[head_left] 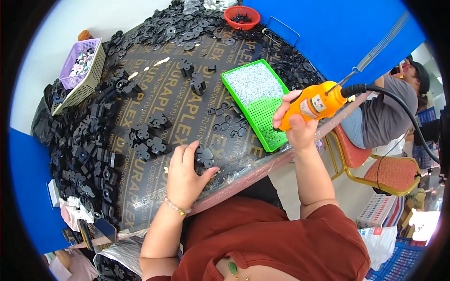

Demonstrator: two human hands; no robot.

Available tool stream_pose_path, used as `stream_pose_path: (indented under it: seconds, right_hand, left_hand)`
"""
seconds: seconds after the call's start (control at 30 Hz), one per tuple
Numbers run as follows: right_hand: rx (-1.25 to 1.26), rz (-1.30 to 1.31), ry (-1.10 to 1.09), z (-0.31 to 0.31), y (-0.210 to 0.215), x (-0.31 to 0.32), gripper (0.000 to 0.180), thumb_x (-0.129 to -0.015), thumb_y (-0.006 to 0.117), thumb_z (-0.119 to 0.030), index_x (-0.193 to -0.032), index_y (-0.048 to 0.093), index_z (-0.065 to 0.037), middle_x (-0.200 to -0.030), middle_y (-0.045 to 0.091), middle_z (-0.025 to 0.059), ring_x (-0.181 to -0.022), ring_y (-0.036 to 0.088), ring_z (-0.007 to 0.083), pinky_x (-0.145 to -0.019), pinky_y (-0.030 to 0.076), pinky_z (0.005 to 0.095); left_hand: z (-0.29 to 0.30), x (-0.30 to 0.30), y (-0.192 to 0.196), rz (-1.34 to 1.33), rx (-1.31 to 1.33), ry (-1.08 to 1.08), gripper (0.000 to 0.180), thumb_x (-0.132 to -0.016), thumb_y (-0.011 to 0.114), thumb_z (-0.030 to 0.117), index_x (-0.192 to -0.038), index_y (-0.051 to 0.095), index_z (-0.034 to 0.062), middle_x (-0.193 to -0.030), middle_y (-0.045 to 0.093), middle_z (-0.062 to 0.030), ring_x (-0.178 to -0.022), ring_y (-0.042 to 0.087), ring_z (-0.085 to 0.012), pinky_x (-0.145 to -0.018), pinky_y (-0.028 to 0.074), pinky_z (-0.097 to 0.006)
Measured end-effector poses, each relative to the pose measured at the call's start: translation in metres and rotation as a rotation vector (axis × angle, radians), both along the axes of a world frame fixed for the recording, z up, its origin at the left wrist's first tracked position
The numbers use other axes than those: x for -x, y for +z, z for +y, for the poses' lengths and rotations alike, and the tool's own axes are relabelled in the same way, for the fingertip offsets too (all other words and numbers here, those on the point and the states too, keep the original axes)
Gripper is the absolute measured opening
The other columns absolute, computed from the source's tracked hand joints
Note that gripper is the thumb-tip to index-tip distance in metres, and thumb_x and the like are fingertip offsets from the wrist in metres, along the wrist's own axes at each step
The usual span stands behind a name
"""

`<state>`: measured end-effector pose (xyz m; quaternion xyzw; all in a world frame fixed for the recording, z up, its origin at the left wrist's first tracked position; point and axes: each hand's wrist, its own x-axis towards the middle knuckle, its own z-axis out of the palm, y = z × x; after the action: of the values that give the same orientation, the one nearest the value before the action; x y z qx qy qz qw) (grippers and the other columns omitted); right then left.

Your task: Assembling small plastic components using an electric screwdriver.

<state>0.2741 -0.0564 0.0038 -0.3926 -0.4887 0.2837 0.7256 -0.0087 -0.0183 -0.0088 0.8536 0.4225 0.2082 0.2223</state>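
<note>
My right hand (300,126) is wrapped around an orange electric screwdriver (321,104), which hangs from a coiled spring and has a black cable at its end. The tool is over the right edge of a green tray (267,137) that has a perforated floor and is part-filled with small silvery pieces, likely screws. At the table's near edge, my left hand (184,172) has its thumb and fingers around a black plastic part (205,158) with a hexagonal face. Small clusters of black plastic parts (149,140) lie just beyond that hand.
Black hexagonal rings (225,125) lie left of the tray. Heaps of black discs (187,33) and parts (96,173) line the far and left sides. A red bowl (242,18) and a purple basket (77,61) stand at the back. Another person (393,107) sits at right.
</note>
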Motion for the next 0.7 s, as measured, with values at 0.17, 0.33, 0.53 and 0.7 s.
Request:
stream_pose_path:
  seconds: [0.17,0.33,0.53,0.7]
  right_hand:
    - [-0.096,0.069,0.100,-0.001,-0.006,-0.002,0.047,-0.087,0.078,-0.023,-0.118,0.052,0.000,-0.080,0.065,0.0086,-0.063,0.061,0.0121,-0.060,0.051,0.0240]
    - [-0.083,0.072,0.089,-0.003,-0.006,-0.002,0.049,-0.086,0.078,-0.026,-0.119,0.053,0.000,-0.080,0.065,0.0086,-0.063,0.061,0.0125,-0.060,0.050,0.0239]
    - [0.005,0.007,-0.036,0.000,0.003,0.004,0.064,-0.081,0.078,-0.052,-0.112,0.053,-0.001,-0.071,0.064,0.0105,-0.053,0.059,0.0159,-0.050,0.049,0.0256]
    - [-0.119,-0.043,-0.040,-0.009,0.029,0.010,0.066,-0.084,0.072,-0.058,-0.114,0.048,-0.004,-0.075,0.064,0.0103,-0.053,0.057,0.0162,-0.047,0.048,0.0263]
  left_hand:
    - [0.005,0.003,-0.011,-0.156,-0.019,0.010,0.086,-0.060,0.092,0.020,-0.133,0.050,0.0008,-0.118,0.062,-0.0180,-0.109,0.060,-0.0365,-0.097,0.047,-0.041]
    - [0.006,0.005,-0.014,-0.153,0.035,0.000,0.081,-0.061,0.092,0.022,-0.129,0.054,0.0014,-0.117,0.064,-0.0178,-0.109,0.061,-0.0354,-0.098,0.046,-0.041]
    - [0.006,0.006,-0.017,-0.146,0.043,0.004,0.079,-0.062,0.092,0.025,-0.129,0.056,0.0026,-0.124,0.063,-0.0172,-0.115,0.060,-0.0342,-0.100,0.045,-0.042]
    - [0.006,0.006,-0.022,-0.164,0.063,-0.015,0.078,-0.063,0.091,0.025,-0.130,0.056,0.0036,-0.129,0.062,-0.0170,-0.122,0.056,-0.0346,-0.103,0.043,-0.043]
